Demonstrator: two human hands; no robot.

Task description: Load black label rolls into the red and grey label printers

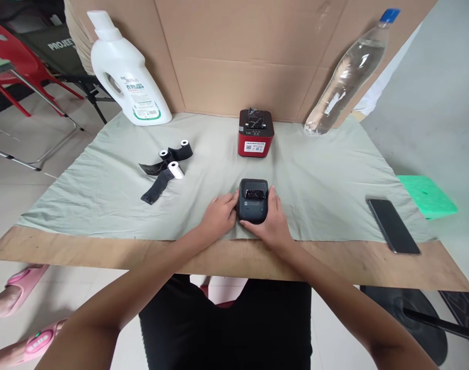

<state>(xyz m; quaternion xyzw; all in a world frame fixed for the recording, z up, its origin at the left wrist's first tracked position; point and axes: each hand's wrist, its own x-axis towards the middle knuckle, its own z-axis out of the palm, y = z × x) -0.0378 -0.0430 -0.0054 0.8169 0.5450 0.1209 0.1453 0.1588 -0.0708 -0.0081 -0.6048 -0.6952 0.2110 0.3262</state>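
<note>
A small black portable label printer (253,209) rests on the cloth near the table's front edge, a dark strip showing at its top slot. My right hand (273,223) grips it, fingers along its right side and thumb across its front edge. Against the left side press the closed fingers of my left hand (220,216). Behind it stands a red and black printer (255,139) with a white label and a dark strip on top. Several small paper rolls (175,170) with black tails unrolled lie to the left.
A white detergent bottle (130,77) stands back left and a water-filled plastic bottle (348,77) back right, before a cardboard panel (242,56). A phone (393,226) lies at the right front edge. Beyond the table are a green stool (427,196) and another person's feet in pink slippers (39,343).
</note>
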